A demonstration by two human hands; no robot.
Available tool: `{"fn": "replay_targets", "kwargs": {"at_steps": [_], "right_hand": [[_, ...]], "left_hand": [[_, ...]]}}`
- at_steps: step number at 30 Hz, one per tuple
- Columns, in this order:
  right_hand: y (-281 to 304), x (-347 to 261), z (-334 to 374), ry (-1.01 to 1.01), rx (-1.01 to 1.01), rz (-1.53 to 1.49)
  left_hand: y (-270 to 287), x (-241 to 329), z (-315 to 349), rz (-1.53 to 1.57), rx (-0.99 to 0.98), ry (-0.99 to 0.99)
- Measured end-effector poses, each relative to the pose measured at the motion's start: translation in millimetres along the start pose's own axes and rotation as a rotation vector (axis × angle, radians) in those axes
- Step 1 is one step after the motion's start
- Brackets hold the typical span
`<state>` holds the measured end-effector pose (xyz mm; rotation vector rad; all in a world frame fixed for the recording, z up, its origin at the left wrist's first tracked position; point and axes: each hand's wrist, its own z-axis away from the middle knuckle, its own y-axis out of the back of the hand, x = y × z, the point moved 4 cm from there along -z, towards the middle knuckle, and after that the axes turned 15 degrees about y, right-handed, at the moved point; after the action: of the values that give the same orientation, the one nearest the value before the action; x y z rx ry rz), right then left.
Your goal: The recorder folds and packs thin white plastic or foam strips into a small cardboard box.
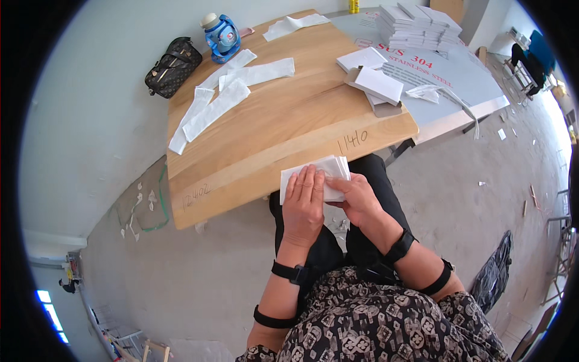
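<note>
A small stack of white folded sheets is at the near edge of the wooden table, above my lap. My left hand lies flat on top of it with its fingers stretched out, pointing away from me. The right side of the stack is gripped by my right hand, thumb on top and the other fingers mostly hidden underneath. Whether the sheets are paper or thin plastic, I cannot tell.
On the wooden table lie white strips, a blue bottle, a dark patterned bag and white packs on brown card. A metal-sheet-covered table carries stacked white packs. Scraps litter the floor.
</note>
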<state>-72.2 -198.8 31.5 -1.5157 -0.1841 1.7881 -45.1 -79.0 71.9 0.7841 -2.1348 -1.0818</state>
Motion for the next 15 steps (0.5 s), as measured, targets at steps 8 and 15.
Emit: {"fn": "replay_targets", "kwargs": {"at_steps": [8,15], "right_hand": [[23,-16,21,-0.053,-0.176,-0.099],[47,2,37,-0.074,-0.135,-0.092]], "left_hand": [[3,-19,27,1.094,-0.242,0.672],[4,-15,45,1.624,-0.276,0.970]]}}
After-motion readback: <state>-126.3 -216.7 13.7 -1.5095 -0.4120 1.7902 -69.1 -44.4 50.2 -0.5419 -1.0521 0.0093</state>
